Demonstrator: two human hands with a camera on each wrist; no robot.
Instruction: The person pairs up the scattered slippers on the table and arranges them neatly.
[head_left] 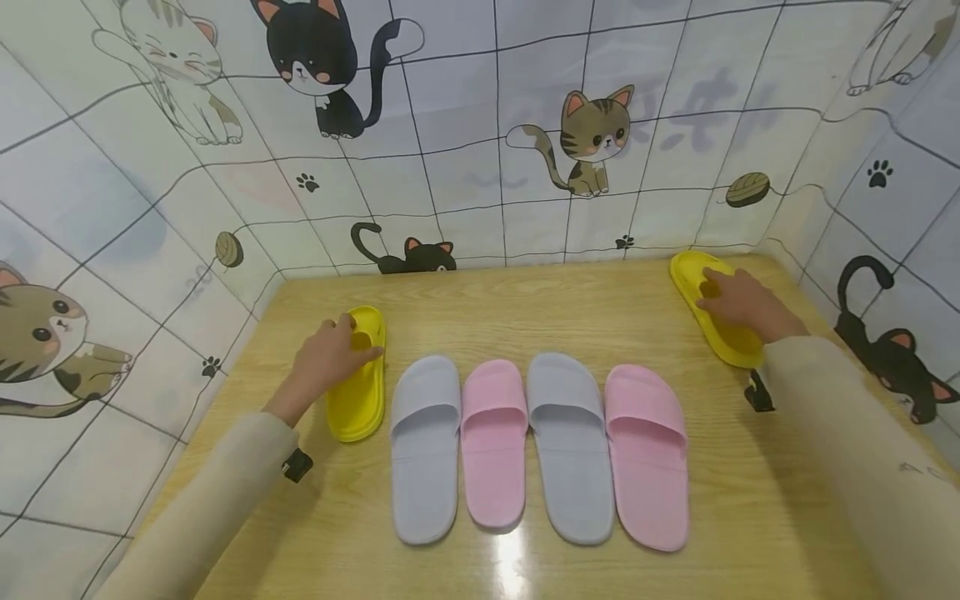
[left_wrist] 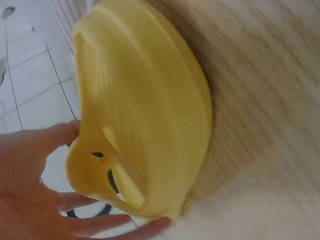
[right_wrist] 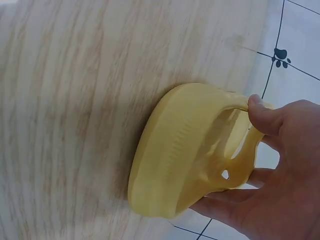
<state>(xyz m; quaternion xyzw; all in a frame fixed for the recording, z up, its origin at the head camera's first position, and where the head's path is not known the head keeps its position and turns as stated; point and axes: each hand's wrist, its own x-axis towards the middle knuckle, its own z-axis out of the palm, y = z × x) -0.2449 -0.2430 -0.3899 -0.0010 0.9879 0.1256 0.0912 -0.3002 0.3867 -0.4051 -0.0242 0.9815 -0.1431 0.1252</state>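
My left hand (head_left: 326, 362) grips a yellow slipper (head_left: 356, 414) by its strap, at the left side of the wooden table. In the left wrist view the thumb (left_wrist: 62, 136) lies on one edge of the cut-out strap and the fingers reach round the other. Farther back on the right, my right hand (head_left: 742, 304) holds another yellow slipper (head_left: 688, 271), which lies at a slant. The right wrist view shows the thumb (right_wrist: 265, 117) and fingers about that strap (right_wrist: 242, 167). Both yellow slippers rest on the tabletop, toes away from me.
Between the hands stand a grey slipper (head_left: 425, 487), a pink slipper (head_left: 495, 475), a second grey slipper (head_left: 576, 483) and a second pink slipper (head_left: 651, 492), side by side in a row. Walls with printed cats (head_left: 596, 137) and grid lines border the wooden table (head_left: 525, 308).
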